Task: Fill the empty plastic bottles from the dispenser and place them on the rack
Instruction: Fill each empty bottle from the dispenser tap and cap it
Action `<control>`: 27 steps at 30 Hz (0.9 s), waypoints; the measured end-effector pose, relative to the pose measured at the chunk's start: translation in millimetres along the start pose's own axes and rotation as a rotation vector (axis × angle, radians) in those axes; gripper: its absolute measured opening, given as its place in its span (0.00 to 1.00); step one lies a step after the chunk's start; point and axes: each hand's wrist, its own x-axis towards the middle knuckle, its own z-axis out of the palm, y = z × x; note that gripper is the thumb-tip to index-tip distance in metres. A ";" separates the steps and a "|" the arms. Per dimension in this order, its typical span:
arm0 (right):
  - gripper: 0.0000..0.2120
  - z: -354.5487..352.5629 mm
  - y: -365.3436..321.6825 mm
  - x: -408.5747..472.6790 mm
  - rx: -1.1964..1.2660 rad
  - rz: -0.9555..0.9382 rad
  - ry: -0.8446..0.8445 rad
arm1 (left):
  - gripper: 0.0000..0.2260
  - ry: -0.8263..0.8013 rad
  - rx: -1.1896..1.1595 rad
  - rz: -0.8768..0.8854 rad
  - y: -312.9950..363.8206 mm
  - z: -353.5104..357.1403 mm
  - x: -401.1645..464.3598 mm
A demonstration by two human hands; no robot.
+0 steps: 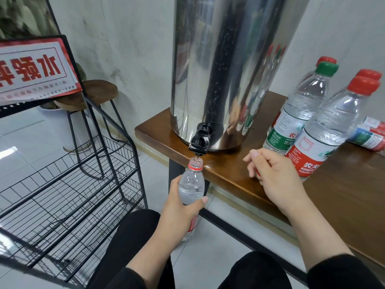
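Steel dispenser (pixel 227 69), the largest item, stands at the front left corner of the wooden bench (pixel 343 184) so that its black tap (pixel 199 142) overhangs the edge, leaving room for a bottle below. Wire rack (pixel 62 180), black and several tiers deep, waits to the left within easy reach, probably placed there to receive filled bottles; none is visible on it. Capped bottles stand grouped at the right of the bench: at least four upright, judged from one green cap (pixel 326 68) and three red caps, plus one lying on its side (pixel 368 136) behind them. Left hand (pixel 183 207) grasps the uncapped bottle (pixel 191 184) around its middle and holds it upright with the mouth directly under the tap, an alignment that lets the stream fall straight in; water appears to reach roughly the upper half, so filling seems under way. Right hand (pixel 270 170) hovers above the bench edge with fingers curled around something small and red, probably the removed cap, kept ready for resealing.
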 end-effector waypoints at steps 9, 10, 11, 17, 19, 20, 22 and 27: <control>0.06 -3.5 -80.1 -7.0 -0.012 -0.274 0.036 | 0.27 -0.009 -0.008 0.015 -1.6 -0.6 1.3; 0.11 -2.8 -90.4 -6.9 -0.036 -0.316 -0.014 | 0.27 -0.006 -0.009 0.018 -2.3 -0.4 1.6; 0.17 -1.9 -97.7 -5.8 -0.072 -0.349 -0.066 | 0.26 -0.001 -0.012 0.019 -2.9 -0.5 1.7; 0.25 12.9 -112.2 8.6 -0.391 -0.492 -0.252 | 0.26 -0.010 -0.033 0.030 -4.9 -1.1 2.5; 0.24 17.4 -112.3 10.8 -0.468 -0.549 -0.267 | 0.25 -0.014 -0.039 0.031 -5.0 -1.4 3.0; 0.24 18.2 -112.8 11.2 -0.497 -0.566 -0.272 | 0.26 -0.017 -0.044 0.032 -5.1 -1.6 3.2; 0.25 16.6 -114.8 11.9 -0.542 -0.577 -0.281 | 0.26 -0.022 -0.048 0.032 -4.9 -1.9 3.2; 0.23 14.7 -117.8 14.0 -0.630 -0.625 -0.294 | 0.28 -0.027 -0.054 0.040 -4.6 -2.6 2.7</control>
